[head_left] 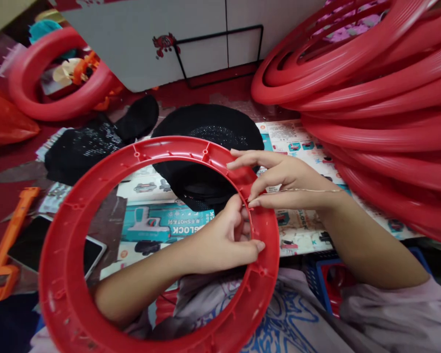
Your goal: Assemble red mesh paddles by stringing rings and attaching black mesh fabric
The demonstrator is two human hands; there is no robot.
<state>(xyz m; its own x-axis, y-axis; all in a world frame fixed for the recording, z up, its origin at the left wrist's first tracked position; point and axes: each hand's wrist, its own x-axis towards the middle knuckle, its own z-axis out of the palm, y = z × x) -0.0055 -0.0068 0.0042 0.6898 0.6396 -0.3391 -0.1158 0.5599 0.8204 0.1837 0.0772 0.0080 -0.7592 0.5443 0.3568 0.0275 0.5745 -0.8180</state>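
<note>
A large red plastic ring [55, 267] is tilted in front of me, its hollow side with small posts and ribs facing up. My left hand [226, 240] reaches through the middle of the ring and grips its right inner edge, thumb lying across the channel. Over the upper right part of the ring is my right hand [288, 179], thumb and a finger pinched together at the inner rim, the other fingers stretched over the channel. Whatever is in that pinch is too small to make out. Behind the ring lies a black cap-like item [220, 120] with shiny dots.
Red rings [371, 108] are stacked high on the right. Printed cardboard [150, 220] covers the work surface. To the left lie a phone-like dark device [95, 252], an orange plastic tool [12, 240], black cloth [81, 147] and another red ring [22, 83]. A blue basket [321, 279] stands below right.
</note>
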